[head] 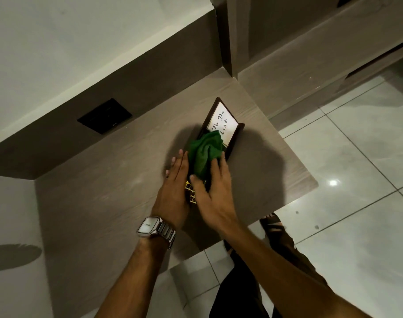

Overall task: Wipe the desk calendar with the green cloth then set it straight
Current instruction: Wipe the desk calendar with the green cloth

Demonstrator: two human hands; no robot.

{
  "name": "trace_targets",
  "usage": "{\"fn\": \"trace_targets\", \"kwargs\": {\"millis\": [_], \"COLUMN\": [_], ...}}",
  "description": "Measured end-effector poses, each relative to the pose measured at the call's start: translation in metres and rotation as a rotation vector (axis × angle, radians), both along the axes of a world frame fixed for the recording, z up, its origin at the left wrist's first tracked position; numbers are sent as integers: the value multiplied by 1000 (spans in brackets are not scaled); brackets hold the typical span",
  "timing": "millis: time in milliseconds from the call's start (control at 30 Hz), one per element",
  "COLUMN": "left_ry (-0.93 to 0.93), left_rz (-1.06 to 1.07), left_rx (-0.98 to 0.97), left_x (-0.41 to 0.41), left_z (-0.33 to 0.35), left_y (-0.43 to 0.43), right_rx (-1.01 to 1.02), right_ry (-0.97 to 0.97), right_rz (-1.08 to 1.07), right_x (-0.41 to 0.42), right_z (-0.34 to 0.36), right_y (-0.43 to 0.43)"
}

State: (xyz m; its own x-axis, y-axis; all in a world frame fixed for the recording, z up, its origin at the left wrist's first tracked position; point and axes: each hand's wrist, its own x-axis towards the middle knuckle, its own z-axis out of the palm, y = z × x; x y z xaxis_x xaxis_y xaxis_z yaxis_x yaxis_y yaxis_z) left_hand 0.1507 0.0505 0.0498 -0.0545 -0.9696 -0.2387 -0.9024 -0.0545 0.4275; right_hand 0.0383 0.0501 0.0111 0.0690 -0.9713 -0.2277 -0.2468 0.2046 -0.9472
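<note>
Wiping seems underway in the head view: right hand [210,196] presses the green cloth [204,152] on the desk calendar [221,125], lying askew near the table [104,191] right edge. Left hand [175,187], flat and released, steadies it. Straightening remains.

the green cloth [205,153] and both hands hide most of the desk calendar [221,125].
</note>
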Motion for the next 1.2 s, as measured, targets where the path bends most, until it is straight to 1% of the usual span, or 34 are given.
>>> {"fn": "trace_targets", "kwargs": {"millis": [67, 100, 167, 233, 300, 367, 467, 567, 667, 767, 833, 867, 933, 1000, 1100, 1133, 1200], "left_ry": [-44, -62, -24, 34, 7, -3, -1, -6, 3, 2, 1, 1, -1, 0, 34, 56, 80], "left_rz": [-1, -9, -7, 3, 3, 12, 6, 16, 29, 20, 19, 15, 8, -4, -1, 14, 38], "left_rx": [32, 44, 43, 22, 26, 28, 31, 29, 5, -7, -11, -15, -11, -13, -55, -63, -81], "left_x": [1, 1, -1, -2, -4, -6, -7, -8, -10, -11, -10, -10, -10, -9, -9, -9, -8], "left_z": [-3, -4, -2, 2, 5, 5, 6, 7, 9, 9, 8, 8, 6, 3, 0, -1, -2], "left_y": [0, 1, 0, -1, 0, 0, -1, -3, -5, -6, -6, -6, -6, -7, -7, -6, -5], "right_rx": [43, 65, 68, 4, -31, -33, -82, -149, -159, -154, -144, -156, -216, -326, -468, -475, -398], "right_ry": [-60, -43, 16, 104, 219, 274, 277, 252, 194, 190, 229, 263, 302, 310, 386, 433, 522], "right_rz": [72, 84, 51, -69, -147, -104, -23, -31, -47, -51, -58, -36, 84, 176, 197, 209, 245], "right_x": [4, 5, 3, -3, -9, -6, 9, 10, 0, -15, -23, -24, -22, -22, -31, -36, -47], "right_z": [5, 7, 11, 10, 2, -4, -7, -5, -7, -13, -14, -13, -13, -11, -13, -16, -26], "right_y": [-1, -6, -19, -30, -27, -15, -10, -24, -28, -30, -23, -16, -1, -3, -33, -40, -41]}}
